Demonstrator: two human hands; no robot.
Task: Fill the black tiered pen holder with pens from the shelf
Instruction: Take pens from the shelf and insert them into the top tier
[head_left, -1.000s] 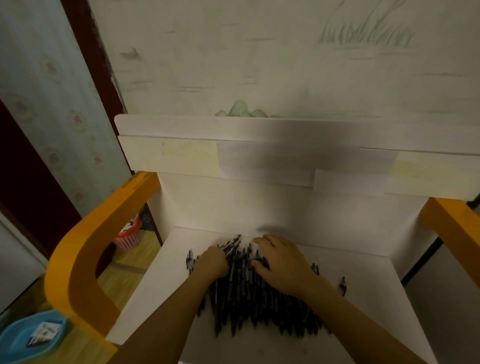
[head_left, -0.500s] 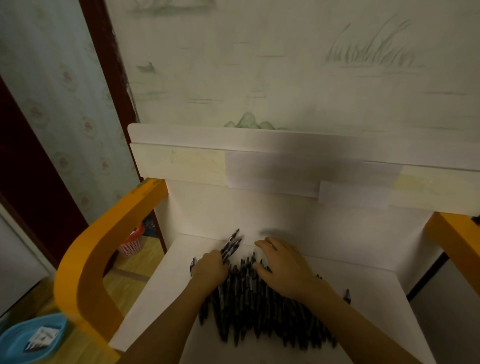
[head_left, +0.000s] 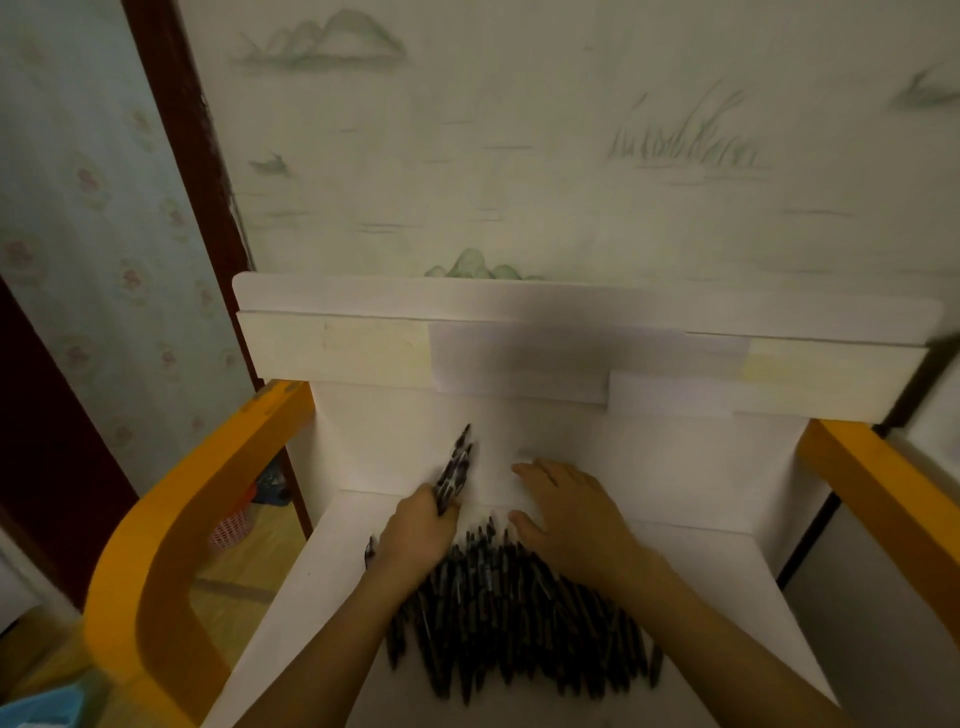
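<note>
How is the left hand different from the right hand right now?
The left hand is curled around a bunch of pens that stick up and away; the right hand holds nothing. The left hand's fingers are closed; the right hand's fingers are straight, spread over the pen pile. Both are at the pile's far end.

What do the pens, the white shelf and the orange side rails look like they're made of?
Pens: likely plastic, dark barrels with faint glossy glints; blur hides detail. White shelf: probably painted or laminated board, matte, flat panels with straight edges. Orange side rails: seemingly painted or lacquered wood, thick, curved, slight sheen, with a scuff near the top.
</note>
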